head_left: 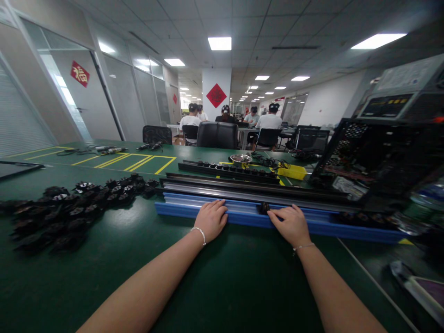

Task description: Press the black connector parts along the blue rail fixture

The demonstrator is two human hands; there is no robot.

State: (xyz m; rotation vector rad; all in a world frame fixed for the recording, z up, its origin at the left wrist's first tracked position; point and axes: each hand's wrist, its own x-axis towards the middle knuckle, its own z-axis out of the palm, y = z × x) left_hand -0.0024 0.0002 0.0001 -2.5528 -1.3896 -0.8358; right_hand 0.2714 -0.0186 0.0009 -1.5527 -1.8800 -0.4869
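A long blue channel rail lies across the green table in front of me. My left hand is closed over its near wall, fingers reaching over the top edge. Inside the channel sits a small black part, whose exact kind I cannot make out. My right hand pinches this part at its right side, the other fingers curled over the rail. Several more dark parts sit in the rail's right end.
Behind the blue rail lie black rails. Many loose black parts cover the table's left side. Farther back are a metal bowl, a yellow tray and cables. An open computer case stands right. People sit in the background.
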